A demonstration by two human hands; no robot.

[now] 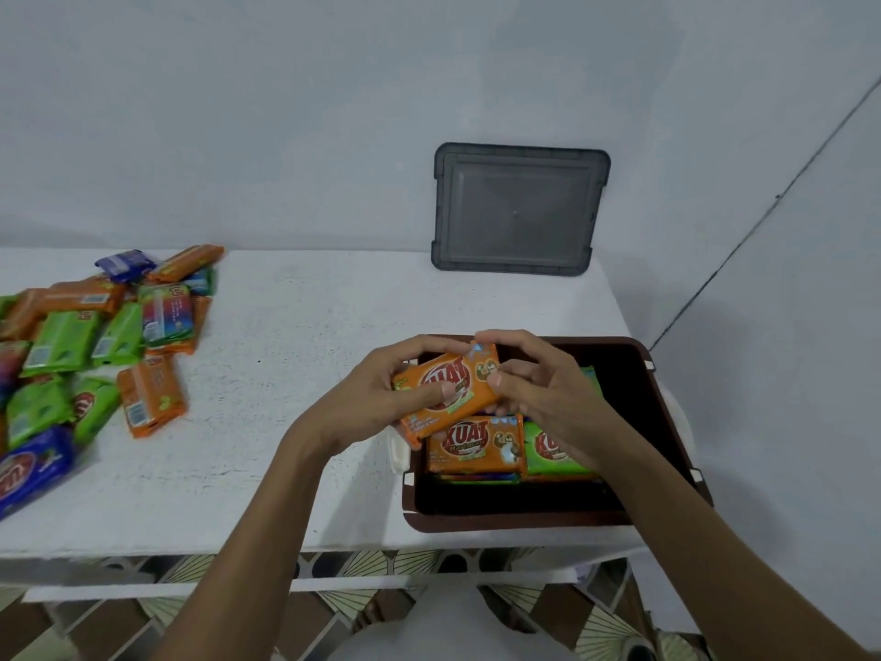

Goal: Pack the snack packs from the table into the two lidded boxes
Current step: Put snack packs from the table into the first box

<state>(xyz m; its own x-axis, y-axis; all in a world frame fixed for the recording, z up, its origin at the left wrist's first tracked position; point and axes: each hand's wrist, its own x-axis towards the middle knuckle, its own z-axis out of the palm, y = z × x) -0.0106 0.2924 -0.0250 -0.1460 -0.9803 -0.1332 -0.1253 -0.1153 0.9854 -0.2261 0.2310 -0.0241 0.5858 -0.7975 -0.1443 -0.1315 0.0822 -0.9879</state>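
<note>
The left hand (376,398) and right hand (543,393) pinched one orange pack (445,388) between them, tilted, above the brown box (667,422); let go askew, it might have ridden up on the packed rows (472,446) beneath the hands; the pile (95,345) lay well left.

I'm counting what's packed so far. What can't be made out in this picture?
1. Head view: lower layers of the brown box, hidden under the top packs, the left hand, the right hand and the held orange pack.
2. Head view: the pack pile, cut off by the left edge; count unknowable.
3. Head view: small print on packs, blurred.
4. A second box: none in frame.
</note>
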